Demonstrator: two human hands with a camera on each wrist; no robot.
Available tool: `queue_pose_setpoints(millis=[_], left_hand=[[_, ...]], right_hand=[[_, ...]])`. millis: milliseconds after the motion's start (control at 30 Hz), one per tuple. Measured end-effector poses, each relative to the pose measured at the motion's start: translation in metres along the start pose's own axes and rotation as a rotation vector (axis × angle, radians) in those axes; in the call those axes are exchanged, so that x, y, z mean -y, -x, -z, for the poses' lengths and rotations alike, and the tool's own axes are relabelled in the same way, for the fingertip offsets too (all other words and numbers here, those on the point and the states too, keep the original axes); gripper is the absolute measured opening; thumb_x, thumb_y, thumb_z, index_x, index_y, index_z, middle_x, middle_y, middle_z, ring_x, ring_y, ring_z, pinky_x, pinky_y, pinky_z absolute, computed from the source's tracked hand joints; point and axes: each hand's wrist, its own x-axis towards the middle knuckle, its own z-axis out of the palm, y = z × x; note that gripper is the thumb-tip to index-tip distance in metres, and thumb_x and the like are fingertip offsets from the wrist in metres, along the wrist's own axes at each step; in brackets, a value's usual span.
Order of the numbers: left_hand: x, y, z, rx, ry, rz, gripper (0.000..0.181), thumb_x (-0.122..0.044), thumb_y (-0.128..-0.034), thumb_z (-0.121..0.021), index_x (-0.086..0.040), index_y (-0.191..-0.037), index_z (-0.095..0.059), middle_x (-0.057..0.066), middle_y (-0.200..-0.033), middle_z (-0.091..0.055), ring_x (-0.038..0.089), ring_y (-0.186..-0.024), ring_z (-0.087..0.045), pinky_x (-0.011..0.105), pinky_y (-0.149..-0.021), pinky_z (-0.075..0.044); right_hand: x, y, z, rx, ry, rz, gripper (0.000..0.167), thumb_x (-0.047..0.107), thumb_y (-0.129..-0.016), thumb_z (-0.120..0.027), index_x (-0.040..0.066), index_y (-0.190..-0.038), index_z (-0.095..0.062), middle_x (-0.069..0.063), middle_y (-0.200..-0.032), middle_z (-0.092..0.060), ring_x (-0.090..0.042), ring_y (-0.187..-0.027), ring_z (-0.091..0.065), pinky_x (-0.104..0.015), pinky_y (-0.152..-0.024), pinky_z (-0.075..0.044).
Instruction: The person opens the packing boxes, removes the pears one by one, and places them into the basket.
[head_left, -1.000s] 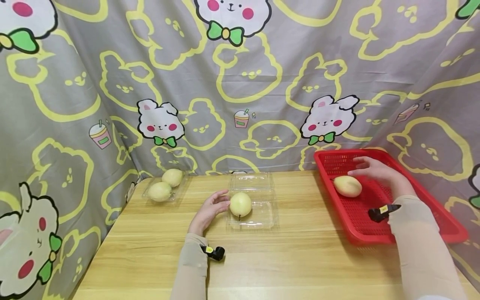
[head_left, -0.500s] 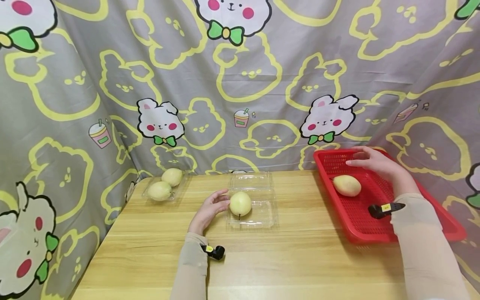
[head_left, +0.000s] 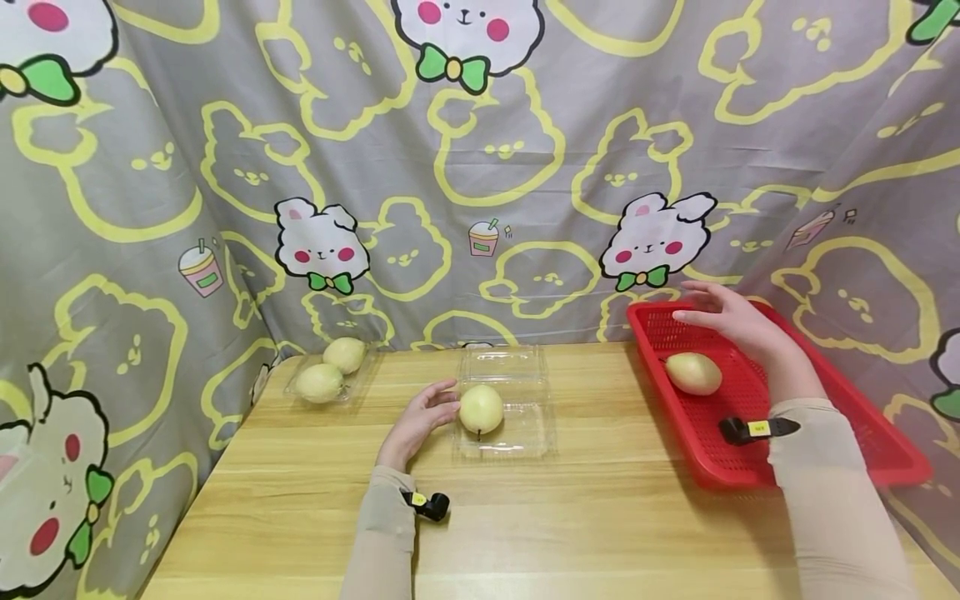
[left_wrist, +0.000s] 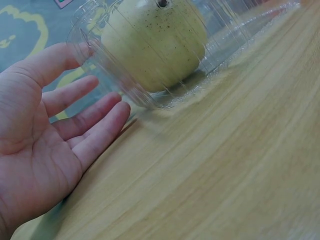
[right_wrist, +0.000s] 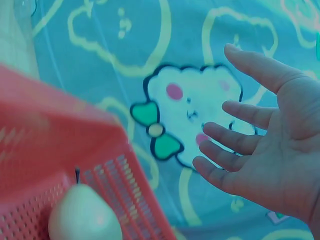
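A round pear [head_left: 482, 409] sits in the left part of an opened clear plastic container [head_left: 528, 425]. Beside its left wall is my left hand [head_left: 422, 423], fingers relaxed; in the left wrist view the thumb of that hand [left_wrist: 55, 120] touches the container's edge, close to the pear [left_wrist: 155, 42]. Above the back of the red basket [head_left: 678, 433] my right hand [head_left: 738, 329] hovers with spread fingers and holds nothing. Below it one pear [head_left: 693, 373] lies in the basket. The right wrist view has that pear [right_wrist: 84, 217] at lower left, apart from the hand [right_wrist: 270, 145].
At the back left of the wooden table [head_left: 525, 525] stands another clear container [head_left: 362, 385] holding two pears [head_left: 320, 383]. A patterned curtain [head_left: 420, 167] hangs behind the table and along its sides. The basket occupies the table's right side.
My right hand has risen and moved back, away from the pear in the basket, then shifted slightly left. My left hand and the pears have stayed in place.
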Motion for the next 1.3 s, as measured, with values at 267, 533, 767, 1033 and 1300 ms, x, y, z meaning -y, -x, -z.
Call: queue_pose_setpoints(millis=[267,533,767,1033,1300], left_hand=[[0.001,-0.001,0.000,-0.005,0.011,0.010,0.055,-0.007,-0.0936,-0.062,-0.008,-0.145,-0.043,0.021,-0.140,-0.048,0.011,-0.106,-0.059,0.028,-0.096,-0.052],[-0.005,0.001,0.000,0.013,0.014,0.018,0.057,-0.006,-0.0937,-0.062,-0.006,-0.146,-0.041,0.022,-0.140,-0.047,0.009,-0.105,-0.059,0.028,-0.096,-0.052],[0.002,-0.002,0.000,0.007,-0.002,-0.001,0.056,-0.010,-0.0935,-0.064,-0.009,-0.145,-0.043,0.022,-0.140,-0.048,0.012,-0.108,-0.059,0.029,-0.096,-0.053],[0.004,-0.002,0.000,0.009,-0.011,-0.014,0.056,-0.012,-0.0932,-0.065,-0.008,-0.145,-0.043,0.022,-0.139,-0.049,0.016,-0.110,-0.059,0.028,-0.094,-0.053],[0.003,-0.002,0.001,0.009,-0.005,-0.013,0.056,-0.011,-0.0933,-0.064,-0.009,-0.145,-0.043,0.022,-0.139,-0.049,0.016,-0.111,-0.058,0.027,-0.094,-0.053]], right_hand=[[0.027,0.007,-0.017,-0.005,-0.022,0.078,0.079,0.038,-0.092,-0.064,0.014,-0.155,-0.021,-0.022,-0.154,-0.030,-0.042,-0.141,-0.028,-0.066,-0.107,-0.036],[0.046,0.012,-0.037,0.000,-0.042,0.113,0.076,0.038,-0.092,-0.065,0.015,-0.153,-0.025,-0.018,-0.154,-0.034,-0.038,-0.140,-0.031,-0.063,-0.106,-0.039],[0.056,0.010,-0.057,0.011,-0.057,0.145,0.077,0.040,-0.090,-0.067,0.017,-0.152,-0.028,-0.016,-0.153,-0.034,-0.038,-0.140,-0.031,-0.062,-0.105,-0.042],[0.060,0.006,-0.085,0.040,-0.125,0.176,0.076,0.035,-0.088,-0.071,0.019,-0.151,-0.031,-0.013,-0.154,-0.035,-0.036,-0.141,-0.031,-0.060,-0.108,-0.039],[0.066,0.002,-0.095,0.047,-0.120,0.218,0.073,0.032,-0.088,-0.071,0.016,-0.150,-0.034,-0.013,-0.153,-0.036,-0.037,-0.140,-0.033,-0.060,-0.108,-0.040]])
